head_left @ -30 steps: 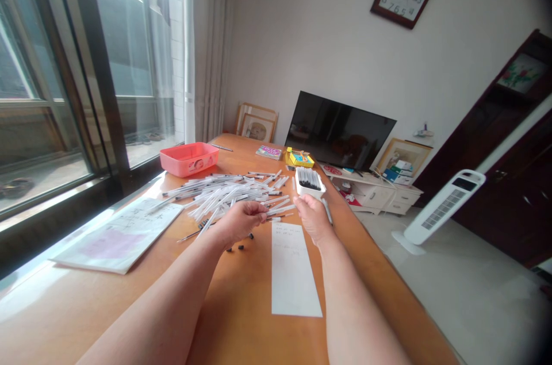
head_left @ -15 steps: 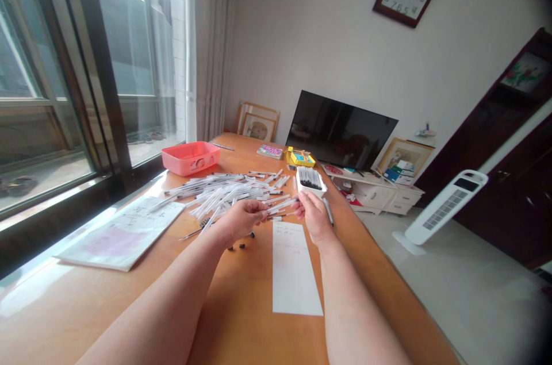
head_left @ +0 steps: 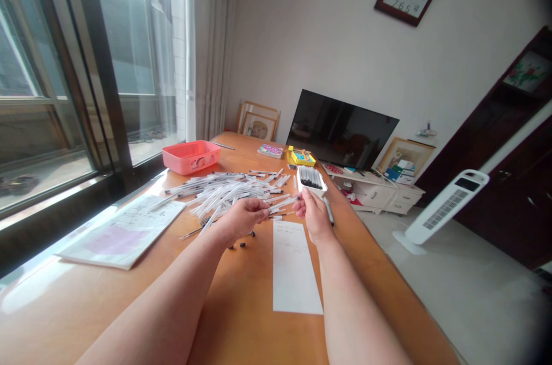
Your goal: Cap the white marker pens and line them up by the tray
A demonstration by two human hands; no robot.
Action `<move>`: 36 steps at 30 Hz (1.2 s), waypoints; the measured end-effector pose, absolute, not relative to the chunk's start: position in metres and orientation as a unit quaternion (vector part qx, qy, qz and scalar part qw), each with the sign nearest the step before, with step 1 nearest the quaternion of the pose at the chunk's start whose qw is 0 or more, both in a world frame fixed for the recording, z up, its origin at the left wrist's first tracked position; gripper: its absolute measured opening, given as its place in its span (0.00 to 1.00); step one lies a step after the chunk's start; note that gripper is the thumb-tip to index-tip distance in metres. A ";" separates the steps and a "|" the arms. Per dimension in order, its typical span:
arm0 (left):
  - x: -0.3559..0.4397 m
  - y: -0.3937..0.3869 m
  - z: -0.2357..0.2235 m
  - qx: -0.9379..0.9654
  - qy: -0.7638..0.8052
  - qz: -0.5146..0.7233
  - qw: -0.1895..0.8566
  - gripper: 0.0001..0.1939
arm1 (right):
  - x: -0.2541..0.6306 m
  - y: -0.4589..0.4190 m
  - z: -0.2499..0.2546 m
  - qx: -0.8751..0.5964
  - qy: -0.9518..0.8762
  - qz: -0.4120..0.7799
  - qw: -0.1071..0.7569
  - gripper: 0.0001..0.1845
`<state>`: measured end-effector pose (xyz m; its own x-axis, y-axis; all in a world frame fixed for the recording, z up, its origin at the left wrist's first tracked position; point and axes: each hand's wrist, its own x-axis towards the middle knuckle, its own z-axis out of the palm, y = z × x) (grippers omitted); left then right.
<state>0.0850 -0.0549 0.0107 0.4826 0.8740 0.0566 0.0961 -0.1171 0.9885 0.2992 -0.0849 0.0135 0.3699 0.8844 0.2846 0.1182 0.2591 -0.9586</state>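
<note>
A slim, clear-white pen (head_left: 283, 203) spans the gap between my two hands, its dark end toward the right one. Its left end meets the closed fingertips of my left hand (head_left: 246, 219). My right hand (head_left: 314, 216) pinches the dark end, though the fingers partly hide it. Just beyond them lies a loose heap of white pen barrels (head_left: 228, 192), with thin dark pieces among them. A white container (head_left: 318, 189) behind my right hand holds many pens with black ends. Several small black caps (head_left: 242, 245) lie below my left wrist.
A paper sheet (head_left: 295, 273) lies between my forearms, and a booklet (head_left: 123, 233) is at the left. Farther back on the wooden table (head_left: 241, 319) are a pink basket (head_left: 190, 159), a yellow box (head_left: 302, 157) and a colourful book (head_left: 270, 150). A marker (head_left: 329, 212) lies right of my hand.
Both hands keep nearly the same place, and the pen between them shows a little more plainly. The right fingers have shifted slightly around its dark end.
</note>
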 end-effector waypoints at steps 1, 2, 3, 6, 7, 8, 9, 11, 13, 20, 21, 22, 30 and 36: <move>0.085 -0.054 0.010 0.658 0.367 0.355 0.554 0.16 | 0.299 -0.085 0.014 -0.516 -0.480 0.316 0.635 0.28; 0.085 -0.053 0.009 0.656 0.366 0.358 0.555 0.16 | 0.298 -0.086 0.014 -0.506 -0.485 0.328 0.633 0.27; 0.085 -0.053 0.008 0.655 0.365 0.359 0.556 0.17 | 0.298 -0.086 0.014 -0.502 -0.487 0.333 0.632 0.25; 0.085 -0.052 0.007 0.655 0.369 0.355 0.556 0.18 | 0.298 -0.085 0.011 -0.512 -0.473 0.322 0.640 0.24; 0.085 -0.052 0.007 0.657 0.371 0.354 0.553 0.18 | 0.298 -0.084 0.010 -0.517 -0.466 0.316 0.645 0.24; 0.085 -0.053 0.007 0.659 0.375 0.355 0.547 0.19 | 0.298 -0.084 0.010 -0.521 -0.457 0.313 0.650 0.25; 0.086 -0.053 0.008 0.663 0.377 0.356 0.540 0.19 | 0.298 -0.083 0.009 -0.523 -0.446 0.313 0.655 0.25; 0.087 -0.055 0.011 0.670 0.373 0.356 0.534 0.20 | 0.296 -0.083 0.009 -0.522 -0.421 0.322 0.668 0.25; 0.087 -0.058 0.014 0.675 0.364 0.345 0.542 0.21 | 0.295 -0.083 0.010 -0.515 -0.405 0.331 0.680 0.24; 0.086 -0.064 0.019 0.685 0.389 0.297 0.541 0.26 | 0.292 -0.084 0.011 -0.484 -0.424 0.350 0.681 0.23; 0.087 -0.064 0.018 0.688 0.386 0.305 0.534 0.24 | 0.292 -0.084 0.011 -0.483 -0.423 0.354 0.680 0.23; 0.088 -0.064 0.017 0.692 0.382 0.316 0.525 0.22 | 0.291 -0.084 0.010 -0.481 -0.421 0.358 0.681 0.23; 0.098 -0.075 0.021 0.695 0.410 0.324 0.494 0.18 | 0.291 -0.081 0.009 -0.474 -0.404 0.377 0.685 0.22; 0.097 -0.079 0.025 0.692 0.408 0.270 0.530 0.24 | 0.289 -0.083 0.011 -0.473 -0.407 0.368 0.689 0.24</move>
<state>0.0970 -0.0789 0.0251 0.5214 0.8512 -0.0593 0.2790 -0.1045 0.9546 0.2889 -0.0829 0.0108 0.3975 0.8924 0.2135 -0.1213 0.2817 -0.9518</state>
